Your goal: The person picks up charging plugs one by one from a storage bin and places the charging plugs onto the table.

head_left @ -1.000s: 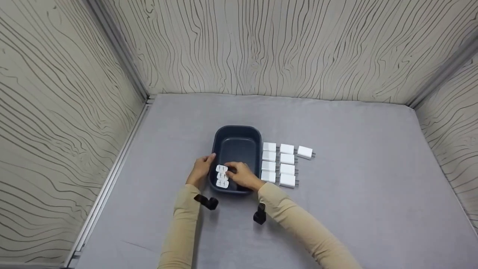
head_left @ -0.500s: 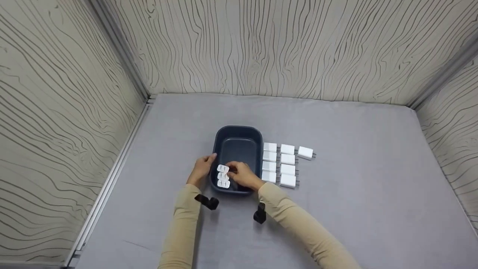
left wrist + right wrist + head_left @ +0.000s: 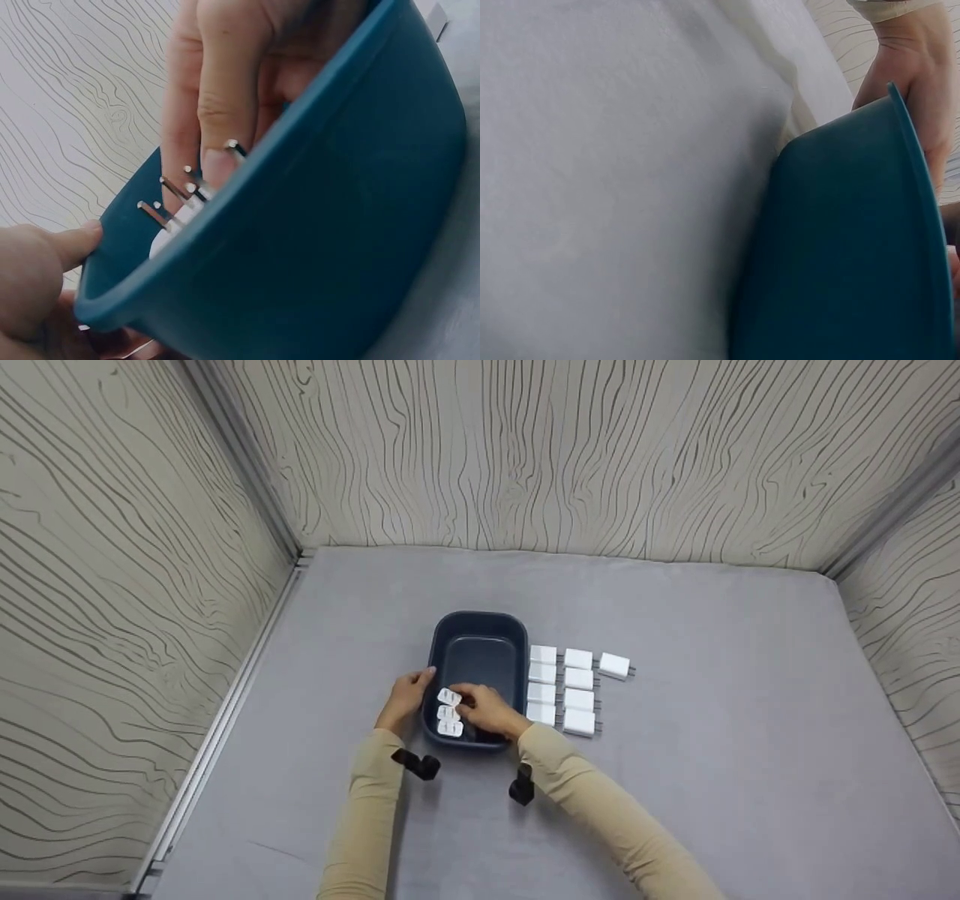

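In the head view my left hand [image 3: 407,697] grips the left rim of a dark blue plastic basin [image 3: 480,617], its thumb over the edge. My right hand [image 3: 487,711] reaches into the basin from the right, thumb and forefinger pinching the farthest of three white charger plugs [image 3: 450,696]. The two nearer charger plugs [image 3: 449,727] stand in a row along the left wall, prongs up. The left wrist view shows metal prongs [image 3: 154,214] beside the right thumb [image 3: 219,161]. The basin wall [image 3: 840,247] hides most of the right hand's work in the right wrist view.
Right of the basin, several white charger plugs lie in two columns, an inner column [image 3: 541,694] against the basin and an outer column [image 3: 578,701]. One more charger plug [image 3: 615,665] lies farther right, prongs pointing right. Grey cloth [image 3: 720,735] covers the table; patterned panels [image 3: 517,457] enclose it.
The farthest charger plug in the basin has turned slightly at the right hand's fingers, its far side shifting a little. The left hand and the basin have stayed nearly still.
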Motion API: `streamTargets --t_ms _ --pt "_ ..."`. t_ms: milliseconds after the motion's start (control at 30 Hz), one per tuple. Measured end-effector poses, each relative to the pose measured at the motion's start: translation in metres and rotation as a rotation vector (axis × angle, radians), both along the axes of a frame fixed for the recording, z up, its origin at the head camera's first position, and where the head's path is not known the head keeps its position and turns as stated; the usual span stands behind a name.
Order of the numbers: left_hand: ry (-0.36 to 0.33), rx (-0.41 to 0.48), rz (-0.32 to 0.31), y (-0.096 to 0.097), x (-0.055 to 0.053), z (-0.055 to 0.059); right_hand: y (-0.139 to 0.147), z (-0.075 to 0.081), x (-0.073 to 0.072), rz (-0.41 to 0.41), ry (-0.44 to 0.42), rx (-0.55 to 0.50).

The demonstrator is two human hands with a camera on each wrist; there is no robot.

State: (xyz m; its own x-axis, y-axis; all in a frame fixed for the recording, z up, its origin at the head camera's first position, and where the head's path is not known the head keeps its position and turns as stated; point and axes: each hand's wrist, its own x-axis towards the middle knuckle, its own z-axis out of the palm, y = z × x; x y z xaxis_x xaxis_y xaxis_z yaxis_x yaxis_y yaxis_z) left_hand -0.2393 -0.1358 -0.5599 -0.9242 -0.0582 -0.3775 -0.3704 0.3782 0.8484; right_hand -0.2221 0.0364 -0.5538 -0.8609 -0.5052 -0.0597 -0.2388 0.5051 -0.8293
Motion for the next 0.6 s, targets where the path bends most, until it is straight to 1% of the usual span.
streamTargets --t_ms 167,400,500,533,600 --pt "0.013 -0.017 -0.003 0.0007 -0.0011 -0.0003 0.0003 0.0008 -0.0005 0.014 0.003 0.029" --pt "-0.032 0.052 0.043 0.0019 -0.0007 0.0018 0.0000 0.0010 -0.0003 -0.009 -0.014 0.016" --pt "-0.034 0.054 0.037 0.0003 -0.0020 -0.0016 -0.0005 0.0011 -0.0003 -0.021 -0.006 0.023" --pt "-0.013 0.046 0.034 -0.0010 -0.0032 -0.0047 -0.0007 0.0012 -0.0001 -0.024 0.000 0.023" --pt "-0.005 0.040 0.025 -0.0019 -0.0039 -0.0068 -0.0011 0.0012 -0.0003 -0.033 0.008 0.028"
